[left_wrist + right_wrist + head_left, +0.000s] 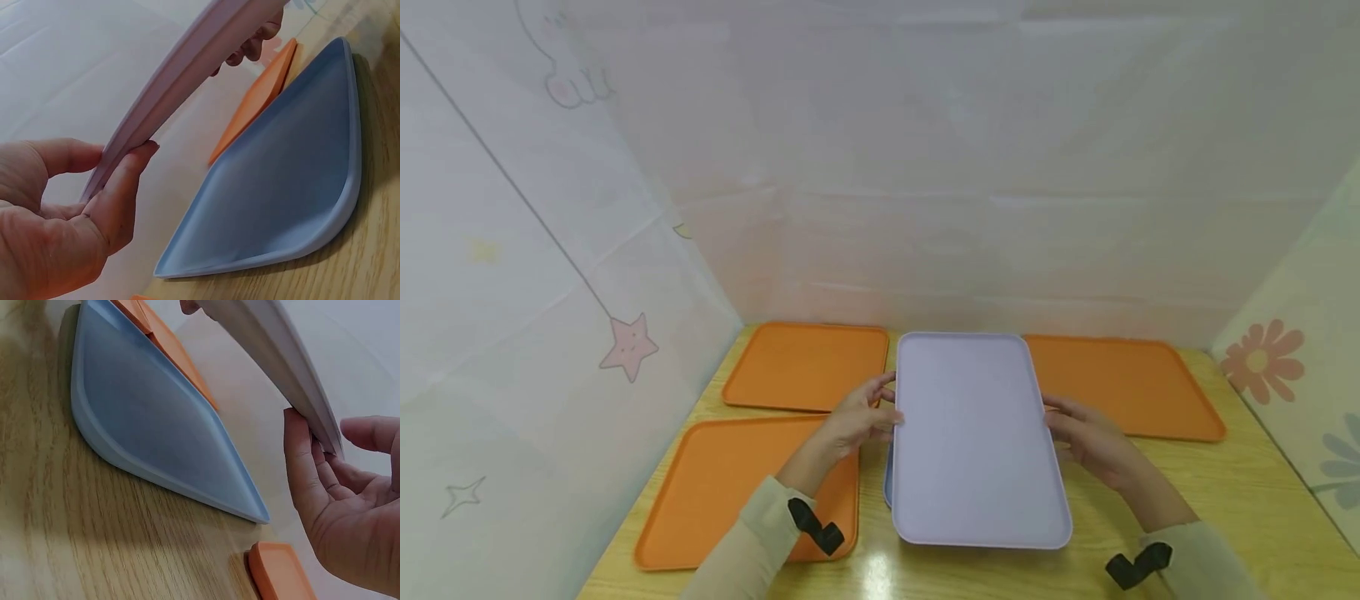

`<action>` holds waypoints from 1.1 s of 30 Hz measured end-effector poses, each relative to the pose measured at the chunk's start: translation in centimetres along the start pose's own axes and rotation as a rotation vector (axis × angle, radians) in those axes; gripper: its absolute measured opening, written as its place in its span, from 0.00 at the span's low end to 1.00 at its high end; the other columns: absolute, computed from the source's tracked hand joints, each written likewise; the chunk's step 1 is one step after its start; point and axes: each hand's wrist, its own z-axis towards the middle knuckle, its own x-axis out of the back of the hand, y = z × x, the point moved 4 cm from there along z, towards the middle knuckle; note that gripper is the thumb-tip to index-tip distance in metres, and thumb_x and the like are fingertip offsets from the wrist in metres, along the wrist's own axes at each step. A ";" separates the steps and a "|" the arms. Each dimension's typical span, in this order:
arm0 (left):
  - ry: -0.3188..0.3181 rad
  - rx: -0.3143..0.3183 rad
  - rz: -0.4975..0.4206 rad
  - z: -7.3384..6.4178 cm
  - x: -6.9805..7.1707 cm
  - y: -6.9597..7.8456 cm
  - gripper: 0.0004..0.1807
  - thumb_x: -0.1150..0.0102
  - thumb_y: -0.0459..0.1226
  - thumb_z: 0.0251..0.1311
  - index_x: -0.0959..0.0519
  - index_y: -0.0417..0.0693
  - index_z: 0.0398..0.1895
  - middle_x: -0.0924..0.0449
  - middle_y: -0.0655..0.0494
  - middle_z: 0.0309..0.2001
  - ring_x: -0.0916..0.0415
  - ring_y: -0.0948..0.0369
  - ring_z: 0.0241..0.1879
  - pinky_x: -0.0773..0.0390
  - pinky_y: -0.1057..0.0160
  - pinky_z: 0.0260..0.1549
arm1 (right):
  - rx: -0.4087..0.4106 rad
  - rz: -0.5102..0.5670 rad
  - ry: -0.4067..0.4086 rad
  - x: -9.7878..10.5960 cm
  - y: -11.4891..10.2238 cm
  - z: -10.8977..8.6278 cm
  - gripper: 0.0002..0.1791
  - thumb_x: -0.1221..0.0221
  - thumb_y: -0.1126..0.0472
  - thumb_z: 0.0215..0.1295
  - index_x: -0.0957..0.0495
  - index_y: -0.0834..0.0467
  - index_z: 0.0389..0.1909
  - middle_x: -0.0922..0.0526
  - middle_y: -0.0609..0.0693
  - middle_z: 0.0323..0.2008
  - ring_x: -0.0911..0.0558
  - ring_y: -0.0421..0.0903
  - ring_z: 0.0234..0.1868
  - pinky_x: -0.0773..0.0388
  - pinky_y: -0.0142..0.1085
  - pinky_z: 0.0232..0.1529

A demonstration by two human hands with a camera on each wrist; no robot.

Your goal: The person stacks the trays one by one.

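Observation:
Both hands hold a pale lilac rectangular tray (973, 442) by its two long sides, lifted above the table. My left hand (861, 417) pinches the left edge, thumb on top and fingers beneath, as the left wrist view shows too. On the opposite edge my right hand (1093, 442) pinches in the same way, with its fingers (303, 456) under the rim. A blue tray (275, 169) lies on the table below, mostly hidden by the lilac one in the head view; both wrist views show its raised rim and bare inside.
Orange trays lie around on the wooden table (1247, 500): one at the back left (808, 367), one at the front left (752, 492) under my left forearm, one at the back right (1127, 387). Pale printed sheets (925, 167) hang behind and at both sides.

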 end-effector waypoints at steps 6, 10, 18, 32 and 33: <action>-0.041 0.034 0.007 0.4 0.2 0.3 0.46 0.32 0.28 0.60 0.44 0.48 0.79 0.29 0.44 0.58 0.22 0.54 0.45 0.14 0.58 0.37 | -0.014 0.019 -0.003 0.0 0.4 0.2 0.37 0.48 0.59 0.78 0.55 0.66 0.78 0.16 0.47 0.49 0.15 0.47 0.49 0.15 0.48 0.46; -0.075 0.059 0.020 0.8 0.4 0.3 0.47 0.32 0.30 0.60 0.45 0.52 0.80 0.30 0.43 0.60 0.21 0.53 0.46 0.14 0.55 0.39 | -0.029 0.051 -0.001 0.0 0.2 0.3 0.39 0.47 0.60 0.77 0.56 0.64 0.79 0.16 0.48 0.48 0.15 0.48 0.47 0.14 0.48 0.45; -0.149 0.101 0.043 1.1 0.9 -0.3 0.50 0.35 0.31 0.62 0.52 0.60 0.82 0.31 0.44 0.56 0.23 0.54 0.45 0.14 0.58 0.35 | -0.026 0.092 0.003 -0.1 -0.1 0.7 0.39 0.47 0.62 0.76 0.57 0.62 0.80 0.15 0.48 0.46 0.15 0.47 0.45 0.14 0.45 0.45; -0.154 0.084 0.072 2.0 1.1 -0.7 0.48 0.37 0.28 0.61 0.48 0.59 0.81 0.32 0.43 0.58 0.22 0.54 0.45 0.14 0.57 0.34 | -0.080 0.053 0.052 0.1 0.7 1.5 0.41 0.45 0.62 0.75 0.57 0.61 0.80 0.16 0.50 0.47 0.16 0.49 0.44 0.17 0.51 0.50; -0.150 0.088 0.076 2.1 1.1 -0.7 0.48 0.37 0.28 0.61 0.48 0.59 0.81 0.31 0.43 0.58 0.22 0.53 0.45 0.14 0.56 0.34 | -0.083 0.048 0.057 0.1 0.7 1.5 0.42 0.45 0.62 0.75 0.57 0.61 0.80 0.16 0.50 0.47 0.16 0.49 0.44 0.18 0.52 0.51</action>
